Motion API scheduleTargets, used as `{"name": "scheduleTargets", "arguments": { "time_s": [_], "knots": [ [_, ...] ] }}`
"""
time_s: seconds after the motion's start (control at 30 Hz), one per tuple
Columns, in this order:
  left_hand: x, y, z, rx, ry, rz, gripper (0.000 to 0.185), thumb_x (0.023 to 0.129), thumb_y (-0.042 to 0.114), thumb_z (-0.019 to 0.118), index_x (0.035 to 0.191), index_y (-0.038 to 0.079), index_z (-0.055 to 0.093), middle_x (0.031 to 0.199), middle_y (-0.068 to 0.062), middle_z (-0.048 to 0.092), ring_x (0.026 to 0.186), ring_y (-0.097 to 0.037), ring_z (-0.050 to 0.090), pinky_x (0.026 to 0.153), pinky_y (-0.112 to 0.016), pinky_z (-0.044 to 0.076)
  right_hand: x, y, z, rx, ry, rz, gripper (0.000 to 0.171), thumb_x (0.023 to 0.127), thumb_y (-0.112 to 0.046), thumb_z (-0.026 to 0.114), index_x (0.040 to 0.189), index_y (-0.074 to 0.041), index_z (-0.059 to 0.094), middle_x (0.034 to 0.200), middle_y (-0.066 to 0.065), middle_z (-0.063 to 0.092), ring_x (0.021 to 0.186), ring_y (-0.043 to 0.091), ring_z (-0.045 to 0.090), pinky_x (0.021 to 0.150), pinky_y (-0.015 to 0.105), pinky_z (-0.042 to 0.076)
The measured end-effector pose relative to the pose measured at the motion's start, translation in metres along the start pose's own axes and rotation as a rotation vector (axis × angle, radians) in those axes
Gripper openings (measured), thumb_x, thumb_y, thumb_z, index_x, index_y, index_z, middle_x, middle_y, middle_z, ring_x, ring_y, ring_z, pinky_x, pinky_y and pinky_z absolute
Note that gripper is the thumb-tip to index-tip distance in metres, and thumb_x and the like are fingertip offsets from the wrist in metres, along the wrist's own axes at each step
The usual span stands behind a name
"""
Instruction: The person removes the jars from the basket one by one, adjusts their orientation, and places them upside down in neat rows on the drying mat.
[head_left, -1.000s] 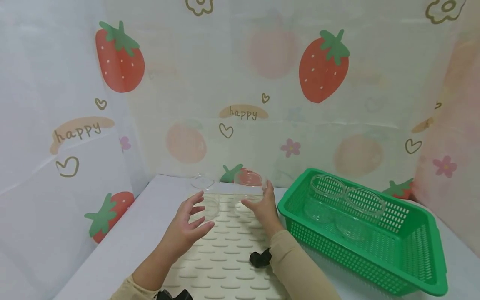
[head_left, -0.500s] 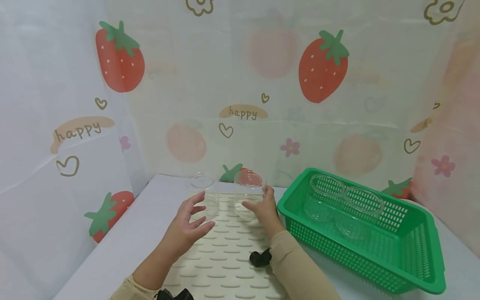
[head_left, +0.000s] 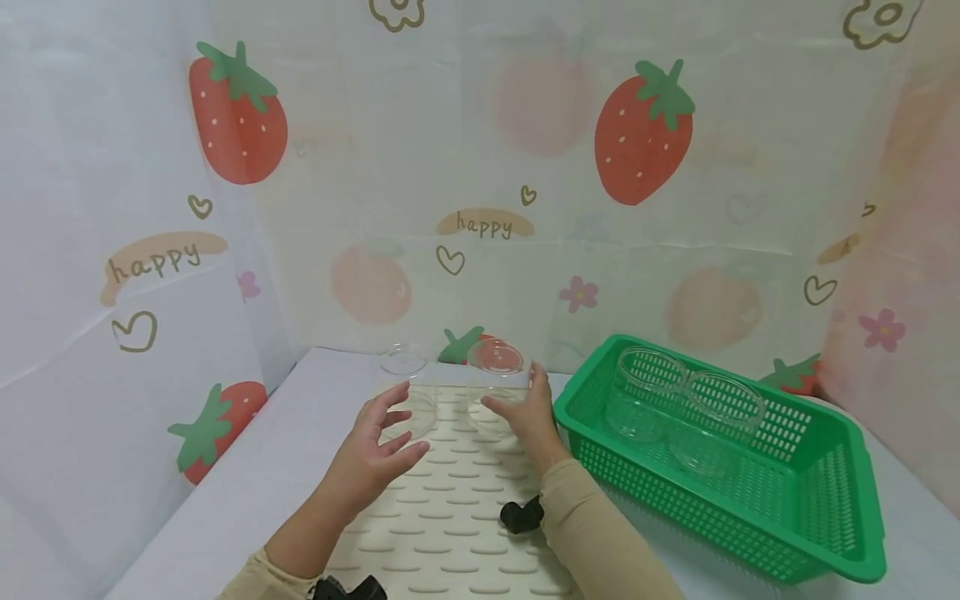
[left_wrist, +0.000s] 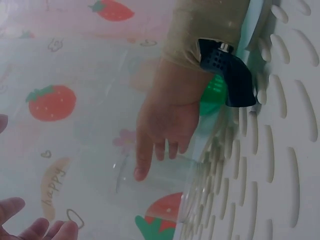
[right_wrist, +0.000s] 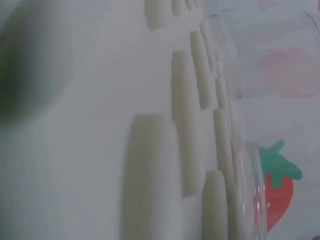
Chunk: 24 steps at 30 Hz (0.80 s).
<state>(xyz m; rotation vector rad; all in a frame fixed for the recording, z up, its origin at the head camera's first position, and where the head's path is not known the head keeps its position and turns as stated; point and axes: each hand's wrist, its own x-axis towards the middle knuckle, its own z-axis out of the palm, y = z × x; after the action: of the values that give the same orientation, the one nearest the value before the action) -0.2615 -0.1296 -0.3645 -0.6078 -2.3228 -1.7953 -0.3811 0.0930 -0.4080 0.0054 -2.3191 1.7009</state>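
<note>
Two clear cups stand on the cream ridged mat, their outlines faint. My left hand (head_left: 375,450) is beside the left cup (head_left: 405,361), palm turned inward and fingers spread, partly in front of it. It grips nothing. At the right cup (head_left: 498,358) my right hand (head_left: 534,417) has its thumb before the cup and its fingers along the right side, loosely extended. Whether they touch it is hard to tell. From the left wrist, the right hand (left_wrist: 170,122) shows with thumb and fingers pointing toward a see-through cup. A clear cup (right_wrist: 275,55) also appears in the right wrist view.
To the right, a green plastic basket (head_left: 832,508) holds two more clear cups (head_left: 726,400) near its far left end. The ridged mat (head_left: 442,533) lies on a white table (head_left: 225,508). A strawberry-print sheet (head_left: 480,150) hangs behind.
My right hand's fingers bent in slightly at the right cup, then straightened again. The left hand stays where it was. The head view has shifted very slightly.
</note>
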Motion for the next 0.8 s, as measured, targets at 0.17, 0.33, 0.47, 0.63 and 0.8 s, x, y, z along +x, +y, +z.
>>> {"name": "scheduleTargets", "arguments": {
  "time_s": [0.17,0.33,0.47,0.63,0.8],
  "knots": [
    [0.0,0.0,0.001,0.007,0.005,-0.006,0.073,0.081,0.016,0.069,0.141,0.019,0.027,0.14,-0.008,0.026,0.125,-0.028,0.036,0.099,-0.042,0.04,-0.003,-0.005,-0.002,0.002,-0.007,-0.047,0.101,0.069,-0.024,0.081,0.144,-0.007,0.015,0.142,0.017,0.027,0.13,0.031,0.027,0.105,0.047,0.029],
    [0.0,0.0,0.001,0.01,0.002,-0.004,0.072,0.082,0.017,0.069,0.141,0.019,0.027,0.14,-0.008,0.026,0.125,-0.028,0.036,0.099,-0.042,0.04,-0.007,-0.013,-0.002,-0.033,0.02,-0.067,0.104,0.069,-0.03,0.08,0.145,-0.01,0.011,0.145,0.016,0.021,0.133,0.03,0.023,0.107,0.047,0.026],
    [0.0,0.0,0.001,0.011,0.0,-0.001,0.072,0.082,0.017,0.069,0.141,0.02,0.027,0.141,-0.007,0.026,0.125,-0.028,0.036,0.099,-0.042,0.039,-0.01,-0.02,-0.002,-0.031,0.064,-0.108,0.103,0.07,-0.032,0.079,0.145,-0.011,0.012,0.145,0.015,0.02,0.133,0.029,0.022,0.107,0.047,0.026],
    [0.0,0.001,0.001,0.015,-0.003,0.007,0.072,0.082,0.017,0.068,0.141,0.019,0.027,0.14,-0.008,0.026,0.125,-0.029,0.036,0.099,-0.043,0.039,-0.011,-0.031,-0.006,0.0,0.095,-0.142,0.103,0.069,-0.034,0.079,0.146,-0.014,0.013,0.146,0.011,0.02,0.134,0.026,0.021,0.107,0.046,0.026],
    [0.0,0.002,0.0,0.016,-0.015,0.01,0.072,0.082,0.018,0.068,0.141,0.019,0.027,0.141,-0.008,0.025,0.125,-0.028,0.035,0.099,-0.043,0.039,-0.014,-0.049,-0.015,0.059,0.073,-0.157,0.101,0.071,-0.033,0.078,0.146,-0.015,0.012,0.148,0.009,0.018,0.136,0.025,0.018,0.107,0.048,0.025]
  ]
}}
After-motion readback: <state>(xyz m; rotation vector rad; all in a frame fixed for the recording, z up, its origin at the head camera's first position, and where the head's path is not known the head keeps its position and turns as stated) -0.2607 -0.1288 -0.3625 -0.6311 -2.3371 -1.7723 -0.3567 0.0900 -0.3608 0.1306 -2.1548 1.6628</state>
